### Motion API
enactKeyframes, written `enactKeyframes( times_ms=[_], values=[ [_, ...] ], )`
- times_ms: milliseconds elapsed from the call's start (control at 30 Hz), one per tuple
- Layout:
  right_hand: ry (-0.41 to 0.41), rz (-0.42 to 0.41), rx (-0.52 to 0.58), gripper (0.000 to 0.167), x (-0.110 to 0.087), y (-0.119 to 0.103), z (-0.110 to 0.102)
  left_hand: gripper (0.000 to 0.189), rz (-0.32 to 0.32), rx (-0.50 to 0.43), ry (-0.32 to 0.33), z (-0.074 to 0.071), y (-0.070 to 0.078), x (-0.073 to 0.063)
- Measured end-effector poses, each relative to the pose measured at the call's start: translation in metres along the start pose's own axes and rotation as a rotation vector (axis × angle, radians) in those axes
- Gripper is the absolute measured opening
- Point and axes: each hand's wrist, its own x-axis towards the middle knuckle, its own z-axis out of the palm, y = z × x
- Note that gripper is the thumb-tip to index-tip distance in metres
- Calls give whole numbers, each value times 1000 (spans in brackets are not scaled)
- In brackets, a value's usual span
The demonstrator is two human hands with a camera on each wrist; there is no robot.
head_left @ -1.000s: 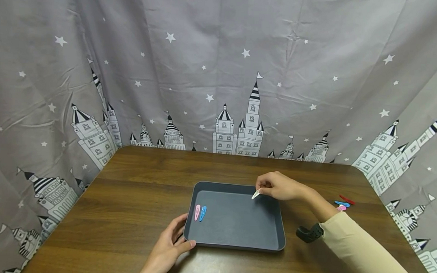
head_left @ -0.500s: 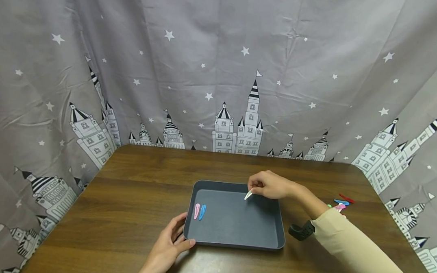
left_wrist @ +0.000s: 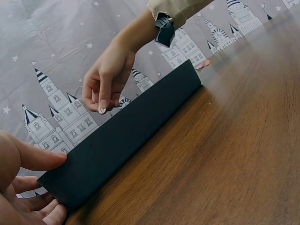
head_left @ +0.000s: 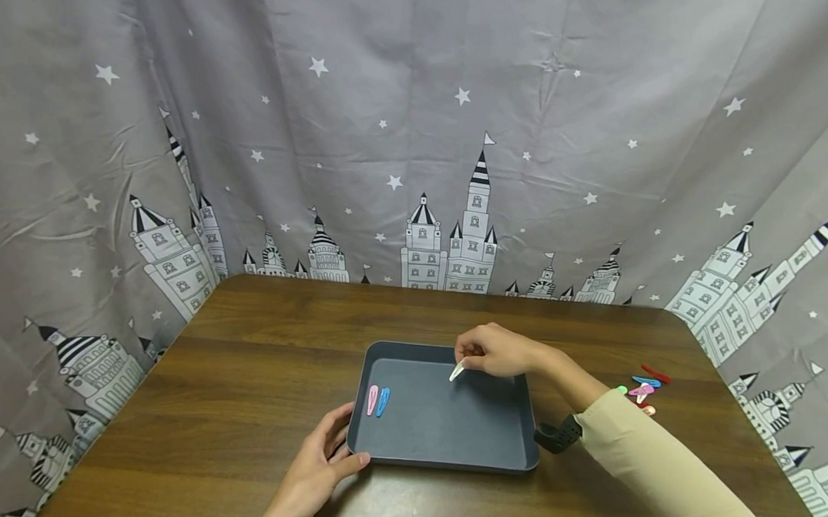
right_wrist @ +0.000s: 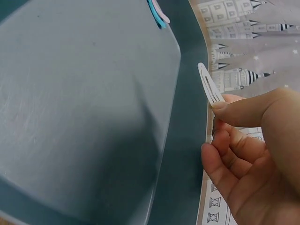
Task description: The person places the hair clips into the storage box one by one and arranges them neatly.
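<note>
A white snap hair clip (right_wrist: pixel 210 84) is pinched between the thumb and a finger of my right hand (head_left: pixel 495 350), over the back part of the dark grey tray (head_left: pixel 448 437). In the right wrist view the clip's tip points away from the fingers, above the tray's wall. My left hand (head_left: pixel 322 459) grips the tray's near left corner, its thumb (left_wrist: pixel 49 159) at the rim and the other fingers round the outside. Inside the tray, at the left, a pink hair clip (head_left: pixel 372 401) and a blue hair clip (head_left: pixel 383 402) lie side by side.
Right of the tray, several loose hair clips lie on the wooden table (head_left: pixel 256 375), among them a red clip (head_left: pixel 656 374), a blue clip (head_left: pixel 646 382) and a pink one (head_left: pixel 640 390). A grey curtain (head_left: pixel 363 156) with printed castles hangs behind the table.
My right hand has moved left over the tray with the white hair clip in its fingers. The left hand and the tray have stayed in place.
</note>
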Motion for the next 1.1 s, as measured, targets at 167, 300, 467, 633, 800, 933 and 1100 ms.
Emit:
enactKeyframes(
  times_ms=[167,300,467,633,800,933,1100],
  values=[
    [-8,-7,-6,11,4,-1,3,78,-1,7,2,0,0,1],
    [-23,-11,-15,11,9,-2,5,79,0,10,1,-1,-1,1],
    [-46,-23,-9,11,15,-4,9,79,-4,12,-4,-2,-1,1],
    [-59,-26,-5,10,20,-7,14,79,-9,4,-10,-2,-2,1],
    [-69,-40,5,10,25,-10,17,79,-9,-1,-3,-2,-2,1],
    [-71,-44,12,11,28,-12,18,79,-4,2,-4,-2,-2,1],
    [-70,-49,8,12,31,-14,20,79,1,4,-7,-2,-2,1]
  ],
)
